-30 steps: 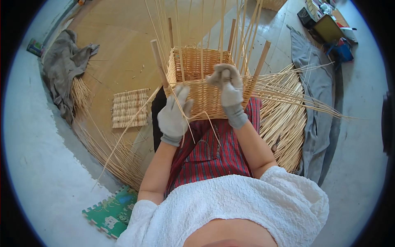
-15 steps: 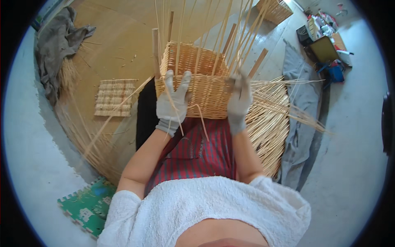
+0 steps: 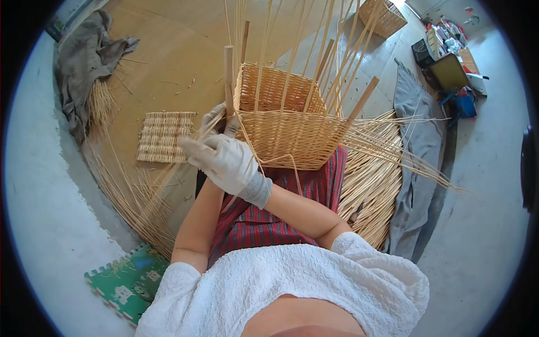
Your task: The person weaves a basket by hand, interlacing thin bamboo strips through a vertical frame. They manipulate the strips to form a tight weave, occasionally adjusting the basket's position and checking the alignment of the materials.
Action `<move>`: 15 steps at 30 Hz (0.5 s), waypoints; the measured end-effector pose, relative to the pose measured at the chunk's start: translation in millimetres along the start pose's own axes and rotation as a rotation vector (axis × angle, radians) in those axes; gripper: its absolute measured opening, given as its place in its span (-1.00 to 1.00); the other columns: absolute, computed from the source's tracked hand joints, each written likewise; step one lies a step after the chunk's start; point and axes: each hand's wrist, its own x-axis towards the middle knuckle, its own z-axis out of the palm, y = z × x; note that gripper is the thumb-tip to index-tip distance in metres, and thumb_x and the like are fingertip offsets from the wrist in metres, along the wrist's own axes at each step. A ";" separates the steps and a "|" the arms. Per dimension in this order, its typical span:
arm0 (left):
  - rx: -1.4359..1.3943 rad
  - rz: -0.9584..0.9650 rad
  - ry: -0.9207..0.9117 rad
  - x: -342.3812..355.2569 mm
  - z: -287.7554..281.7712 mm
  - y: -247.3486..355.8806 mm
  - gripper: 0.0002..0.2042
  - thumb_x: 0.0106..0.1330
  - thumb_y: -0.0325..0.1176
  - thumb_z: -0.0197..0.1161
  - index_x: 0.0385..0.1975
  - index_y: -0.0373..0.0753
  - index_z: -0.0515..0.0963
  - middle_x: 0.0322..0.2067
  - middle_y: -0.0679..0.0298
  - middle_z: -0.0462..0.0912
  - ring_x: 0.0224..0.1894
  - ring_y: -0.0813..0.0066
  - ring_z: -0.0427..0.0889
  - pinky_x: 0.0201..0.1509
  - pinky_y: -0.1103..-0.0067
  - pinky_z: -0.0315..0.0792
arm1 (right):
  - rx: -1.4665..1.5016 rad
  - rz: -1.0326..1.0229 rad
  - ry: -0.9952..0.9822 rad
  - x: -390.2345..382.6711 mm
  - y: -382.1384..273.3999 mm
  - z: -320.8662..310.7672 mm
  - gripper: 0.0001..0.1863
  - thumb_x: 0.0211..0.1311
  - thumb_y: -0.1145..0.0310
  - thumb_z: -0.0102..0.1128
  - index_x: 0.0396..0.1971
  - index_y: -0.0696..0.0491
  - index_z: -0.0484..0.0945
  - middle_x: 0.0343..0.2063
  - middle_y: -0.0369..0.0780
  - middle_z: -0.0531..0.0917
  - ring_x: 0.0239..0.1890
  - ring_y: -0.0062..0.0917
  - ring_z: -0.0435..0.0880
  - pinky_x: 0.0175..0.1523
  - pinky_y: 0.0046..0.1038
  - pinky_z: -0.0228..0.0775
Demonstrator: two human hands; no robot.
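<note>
- Indoors, a tan floor covering point(image 3: 174, 45) spreads across the far left, with loose cane strands point(image 3: 132, 196) strewn along its near left edge.
- A person in a white textured short-sleeved top point(image 3: 292, 272) sits at work, a red striped cloth point(image 3: 269, 231) over the lap.
- At right, a thick bundle of pale cane rods point(image 3: 371, 180) lies beside a long gray cloth point(image 3: 412, 146).
- At far left, a rumpled dark gray cloth point(image 3: 84, 62) partly covers another cane bundle point(image 3: 102, 104).
- Centre stage, an unfinished rectangular wicker basket point(image 3: 295, 139) rests at the far end of the lap, tilted, its thin upright stakes point(image 3: 292, 59) rising well above the woven walls.
- A second wicker basket point(image 3: 384, 19) stands on the floor at far right.
- To the left, a green foam mat point(image 3: 126, 283) lies near, and a flat woven cane panel point(image 3: 165, 136) lies farther off.
- The gloved right hand point(image 3: 223, 162) crosses over to the left, blurred fingers bent among strands at the basket's corner; whether they are clamped on one cannot be told.
- The gloved left hand point(image 3: 212, 119), partly hidden, has fingers beside the near left corner post point(image 3: 228, 76); how tightly they close cannot be told.
- A bent cane end point(image 3: 294, 164) sticks out low on the basket's near side.
</note>
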 end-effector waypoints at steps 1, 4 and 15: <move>0.029 0.042 0.001 2.1 -7.5 -5.8 -0.60 0.29 -0.65 0.36 0.12 -0.40 0.49 0.05 0.06 0.60 0.12 0.31 0.61 0.25 0.48 0.54 | 0.010 -0.045 -0.006 -2.8 0.0 5.8 -0.48 0.21 0.25 0.39 0.21 -0.16 0.59 -0.42 -0.24 0.62 -0.43 -0.33 0.65 -0.41 -0.30 0.49; 0.059 0.184 -0.061 14.2 -27.0 -26.6 -0.59 0.18 -0.70 0.43 0.03 -0.37 0.53 0.04 0.07 0.61 0.08 0.35 0.63 0.16 0.48 0.59 | -0.005 -0.113 0.095 -14.7 -2.5 7.3 -0.46 0.18 0.27 0.38 0.22 -0.20 0.57 -0.49 -0.30 0.50 -0.45 -0.38 0.60 -0.43 -0.30 0.46; 0.357 0.213 0.067 -7.5 -5.4 -3.7 -0.65 0.22 -0.65 0.38 0.02 -0.38 0.54 -0.07 0.18 0.63 0.00 0.41 0.64 0.12 0.50 0.59 | -0.111 -0.111 0.090 -25.1 1.7 -9.3 -0.54 0.20 0.38 0.28 0.13 -0.22 0.65 -0.44 -0.32 0.56 -0.41 -0.42 0.61 -0.36 -0.36 0.52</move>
